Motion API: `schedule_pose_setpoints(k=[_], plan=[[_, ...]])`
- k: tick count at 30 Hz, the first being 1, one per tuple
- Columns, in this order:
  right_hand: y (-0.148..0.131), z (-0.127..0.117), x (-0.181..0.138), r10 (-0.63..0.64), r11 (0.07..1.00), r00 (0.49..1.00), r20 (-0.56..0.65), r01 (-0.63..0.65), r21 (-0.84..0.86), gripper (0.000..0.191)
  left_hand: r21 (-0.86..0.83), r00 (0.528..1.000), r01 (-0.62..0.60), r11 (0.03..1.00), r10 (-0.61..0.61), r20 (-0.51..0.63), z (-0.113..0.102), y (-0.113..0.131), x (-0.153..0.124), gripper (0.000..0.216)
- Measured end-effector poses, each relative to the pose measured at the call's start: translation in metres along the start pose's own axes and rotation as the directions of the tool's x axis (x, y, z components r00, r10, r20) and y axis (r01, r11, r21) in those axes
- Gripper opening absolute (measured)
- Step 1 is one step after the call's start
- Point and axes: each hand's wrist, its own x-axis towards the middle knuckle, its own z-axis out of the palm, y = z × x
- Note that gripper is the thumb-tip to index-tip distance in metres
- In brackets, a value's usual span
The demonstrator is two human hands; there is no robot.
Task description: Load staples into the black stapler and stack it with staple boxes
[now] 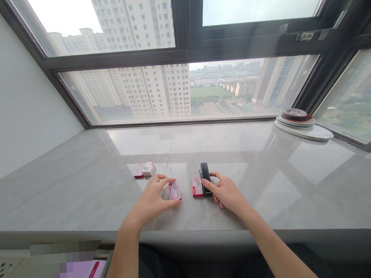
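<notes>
My left hand [154, 197] spans a small red-and-white box [174, 191], fingers at its far end and thumb at its near end. The box lies on or just over the grey sill. My right hand [223, 189] is closed round a black stapler [205, 174], thumb on its near side and fingers along the right. Against the stapler's left side is another small red-and-white box [197, 187]. Farther back on the left, a red-and-white box [138, 171] lies beside a paler white one [148, 169], the two touching.
A stack of plates or lids [303, 129] stands in the far right corner by the window. The polished stone sill [80, 186] ends at a front edge close to my forearms. Below on the left, a purple packet [93, 274] lies on a pale surface, partly blurred out.
</notes>
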Motion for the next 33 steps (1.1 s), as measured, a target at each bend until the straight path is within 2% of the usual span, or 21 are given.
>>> schedule_pose_setpoints(k=[2,6,10,13,15,17,19,22,24,27,30,33], plan=[[-0.001,0.000,0.000,-0.006,1.000,1.000,0.005,0.006,0.002,0.068,-0.065,0.996,-0.090,0.994,0.089,-0.021,0.007,0.012,0.015,0.060],[-0.003,-0.001,-0.007,-0.033,0.999,0.999,0.029,0.033,0.018,0.066,-0.114,0.970,-0.226,0.967,0.234,0.061,0.032,0.033,0.039,0.061],[-0.002,0.000,-0.017,-0.029,0.999,0.999,0.030,0.028,0.029,0.070,-0.115,0.952,-0.290,0.950,0.299,0.069,0.053,0.044,0.042,0.064],[0.000,0.000,-0.022,-0.055,0.998,0.998,0.001,0.055,0.014,0.071,-0.140,0.949,-0.295,0.945,0.307,0.075,0.056,0.048,0.036,0.070],[0.000,0.001,-0.023,-0.069,0.998,0.997,-0.029,0.069,-0.005,0.071,-0.176,0.952,-0.285,0.942,0.299,0.057,0.047,0.045,0.034,0.071],[0.001,0.001,-0.022,-0.060,0.998,0.997,-0.055,0.059,-0.020,0.073,-0.220,0.972,-0.236,0.946,0.231,-0.049,0.028,0.031,0.036,0.056],[0.002,0.002,-0.021,-0.053,0.998,0.996,-0.071,0.052,-0.022,0.074,-0.256,0.971,-0.128,0.958,0.069,-0.227,0.000,0.003,0.043,0.043],[0.004,0.002,-0.020,-0.068,0.998,0.994,-0.083,0.066,-0.020,0.074,-0.204,0.917,0.133,0.970,-0.199,-0.346,-0.044,-0.052,0.056,0.051],[0.004,0.002,-0.020,-0.075,0.997,0.993,-0.086,0.072,-0.028,0.074,-0.012,0.911,0.317,0.948,-0.308,-0.274,-0.064,-0.084,0.061,0.059],[0.001,0.001,-0.021,-0.079,0.996,0.993,-0.085,0.076,-0.037,0.072,0.142,0.932,0.346,0.927,-0.323,-0.165,-0.077,-0.110,0.058,0.069],[-0.003,0.000,-0.022,-0.079,0.996,0.994,-0.074,0.076,-0.043,0.070,0.249,0.949,0.316,0.915,-0.303,-0.093,-0.080,-0.110,0.039,0.067],[-0.004,0.002,-0.024,-0.075,0.997,0.993,-0.087,0.071,-0.044,0.070,0.275,0.947,0.307,0.911,-0.321,0.007,-0.078,-0.085,0.012,0.055]])
